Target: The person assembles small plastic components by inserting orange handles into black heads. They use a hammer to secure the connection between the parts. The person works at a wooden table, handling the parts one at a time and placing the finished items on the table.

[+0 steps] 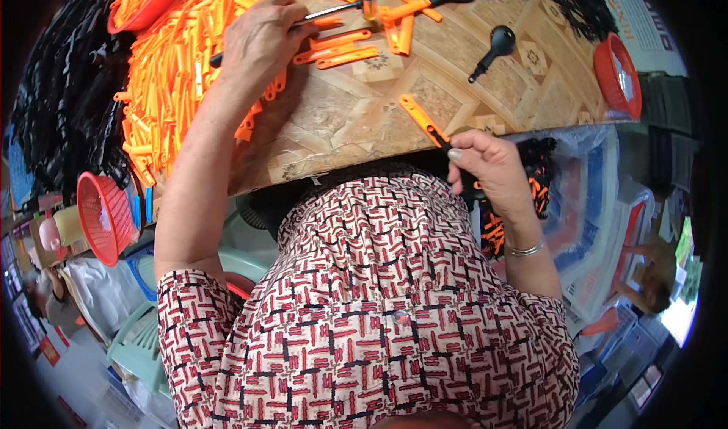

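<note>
Red basket [606, 71] at right edge of patterned table [334, 118]; pale green chair [142, 362] lower left.

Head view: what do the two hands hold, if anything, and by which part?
The right hand pinches an orange plastic strip by its black lower end; the left hand holds a small hammer around its handle.

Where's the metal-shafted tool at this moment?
In the head view, the metal-shafted tool is in the left hand, near the top and left of centre, by the heap of orange pieces on the table.
</note>
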Demonstrator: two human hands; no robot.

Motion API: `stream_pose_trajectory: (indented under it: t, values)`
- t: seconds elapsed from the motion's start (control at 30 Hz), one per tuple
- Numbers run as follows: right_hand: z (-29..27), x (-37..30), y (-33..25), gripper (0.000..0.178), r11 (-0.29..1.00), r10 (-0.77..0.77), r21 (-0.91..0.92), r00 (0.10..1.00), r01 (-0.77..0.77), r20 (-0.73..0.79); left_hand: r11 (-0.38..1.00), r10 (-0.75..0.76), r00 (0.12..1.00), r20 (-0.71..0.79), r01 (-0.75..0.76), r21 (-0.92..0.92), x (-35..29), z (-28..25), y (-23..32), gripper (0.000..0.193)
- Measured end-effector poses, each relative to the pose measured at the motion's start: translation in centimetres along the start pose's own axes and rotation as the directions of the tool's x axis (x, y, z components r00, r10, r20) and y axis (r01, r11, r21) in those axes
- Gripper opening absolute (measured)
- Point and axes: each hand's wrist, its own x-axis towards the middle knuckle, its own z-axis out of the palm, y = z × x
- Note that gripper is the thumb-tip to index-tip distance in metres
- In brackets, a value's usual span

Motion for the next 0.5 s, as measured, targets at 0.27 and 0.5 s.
stream_pose_trajectory:
  t: [0.27,0.5]
  values:
    - [4.0,1.2,3.5,0.017,0.989,-0.023,0.145,0.999,0.019,0.03,0.238,-0.076,0.906,0.416,0.422,-0.875,-3.3,-3.6,8.1,0.046]
    - [5.0,1.2,3.2,0.02,0.99,-0.074,0.117,0.997,0.076,-0.023,0.241,-0.078,0.82,0.567,0.568,-0.787,-5.7,-0.5,11.7,0.037]
